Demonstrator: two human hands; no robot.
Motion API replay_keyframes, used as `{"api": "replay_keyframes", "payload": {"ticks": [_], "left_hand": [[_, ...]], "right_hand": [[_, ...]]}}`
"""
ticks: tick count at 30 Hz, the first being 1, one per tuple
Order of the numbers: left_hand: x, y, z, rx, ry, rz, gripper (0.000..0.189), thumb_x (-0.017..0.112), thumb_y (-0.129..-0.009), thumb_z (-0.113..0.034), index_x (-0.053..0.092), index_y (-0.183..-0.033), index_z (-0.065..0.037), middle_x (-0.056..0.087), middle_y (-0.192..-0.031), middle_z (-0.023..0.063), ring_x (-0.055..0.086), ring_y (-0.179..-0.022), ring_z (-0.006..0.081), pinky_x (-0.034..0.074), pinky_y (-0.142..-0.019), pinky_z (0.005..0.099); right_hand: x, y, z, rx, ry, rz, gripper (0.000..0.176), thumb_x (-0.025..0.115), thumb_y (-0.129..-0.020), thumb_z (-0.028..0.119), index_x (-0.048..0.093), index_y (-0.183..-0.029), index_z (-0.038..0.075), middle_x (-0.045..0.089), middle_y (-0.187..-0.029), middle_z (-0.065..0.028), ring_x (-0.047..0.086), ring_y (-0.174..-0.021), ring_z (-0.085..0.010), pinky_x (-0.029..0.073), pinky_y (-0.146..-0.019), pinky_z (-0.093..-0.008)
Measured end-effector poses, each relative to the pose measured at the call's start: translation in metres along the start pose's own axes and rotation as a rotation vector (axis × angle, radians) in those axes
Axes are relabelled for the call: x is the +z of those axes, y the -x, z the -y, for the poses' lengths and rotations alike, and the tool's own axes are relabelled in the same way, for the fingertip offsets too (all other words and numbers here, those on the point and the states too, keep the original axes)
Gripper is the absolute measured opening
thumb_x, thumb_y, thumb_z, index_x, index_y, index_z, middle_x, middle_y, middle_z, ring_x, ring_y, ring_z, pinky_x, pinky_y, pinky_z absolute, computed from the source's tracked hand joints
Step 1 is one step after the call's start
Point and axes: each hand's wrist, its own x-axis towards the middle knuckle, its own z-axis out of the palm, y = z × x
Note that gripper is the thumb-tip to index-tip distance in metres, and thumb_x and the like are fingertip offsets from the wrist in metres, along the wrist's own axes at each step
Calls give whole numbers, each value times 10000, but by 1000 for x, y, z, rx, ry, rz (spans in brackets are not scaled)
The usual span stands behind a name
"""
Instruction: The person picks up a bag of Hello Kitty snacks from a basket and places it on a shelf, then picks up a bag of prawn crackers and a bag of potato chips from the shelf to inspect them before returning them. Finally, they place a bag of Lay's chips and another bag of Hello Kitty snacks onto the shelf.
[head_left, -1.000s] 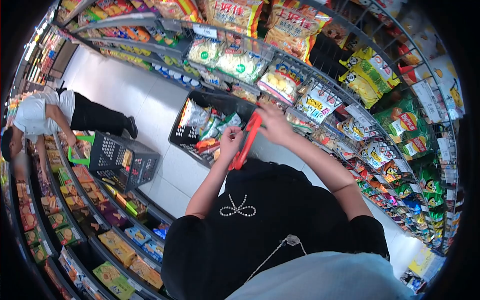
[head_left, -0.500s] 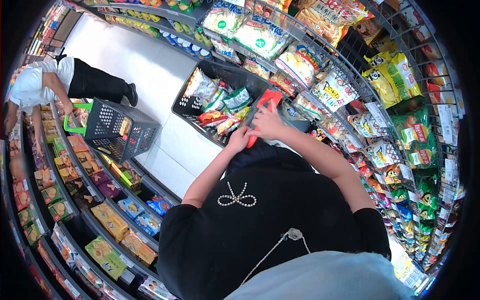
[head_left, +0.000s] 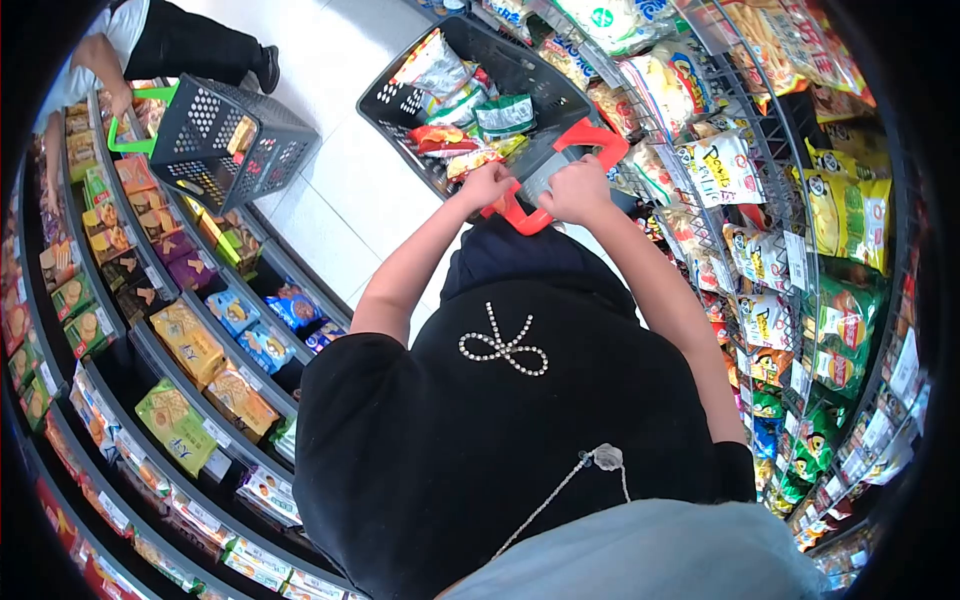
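Ahead of my body is a dark, perforated shopping basket (head_left: pixel 405 62) with a red handle (head_left: pixel 604 143) at its near end. My left hand (head_left: pixel 487 187) is closed at the left part of the handle, by the basket's rim. My right hand (head_left: pixel 580 190) is wrapped round the handle farther right, its fingers partly hidden. Several snack bags lie in the basket: a silvery white bag (head_left: pixel 432 68), a green bag (head_left: pixel 506 116), a red bag (head_left: pixel 440 140) and a yellow one (head_left: pixel 473 160).
Racks of snack bags (head_left: pixel 722 168) rise close on my right. On the left, shelves hold biscuit packs (head_left: pixel 188 343). A person (head_left: pixel 190 42) leans towards those shelves beside another dark basket (head_left: pixel 225 140) with a green handle (head_left: pixel 132 143). Pale tiled floor (head_left: pixel 350 170) lies between.
My right hand has gone from spread fingers on the red handle to a closed grip. The handle now lies at a different angle. The view has shifted, with the other person nearer the top left edge.
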Motion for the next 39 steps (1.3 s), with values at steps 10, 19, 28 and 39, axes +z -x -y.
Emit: {"api": "replay_keyframes", "payload": {"ticks": [10,19,28,39], "left_hand": [[-53,-74,56,-141,-126,-272,286,620,-759,-288,601,-872,-26,637,-765,105,629,-743,223,485,-690,331],[-156,-192,74,-393,-290,-456,493,617,-724,-279,497,-1132,-29,507,-1152,203,509,-1065,332,425,-900,390],[-165,-258,106,-420,-380,-541,581,620,-739,-275,404,-1205,-2,458,-1207,191,440,-1135,328,370,-957,389],[-170,-302,114,-551,-666,-301,741,738,-650,-419,401,-1220,-86,423,-1249,101,396,-1184,269,349,-961,430]], "right_hand": [[13,3,-4,-52,-72,-274,246,518,-618,272,614,-508,74,588,-554,-79,566,-591,-214,378,-765,-360],[17,0,-3,-32,-197,-375,125,533,-493,192,504,-430,88,488,-474,-41,491,-528,-204,390,-685,-351],[13,-2,-3,2,-269,-332,118,552,-452,179,464,-445,102,451,-482,-25,464,-509,-196,381,-630,-344],[8,-6,1,43,-297,-288,141,549,-429,183,430,-452,111,430,-494,-20,448,-490,-180,369,-593,-321]]}}
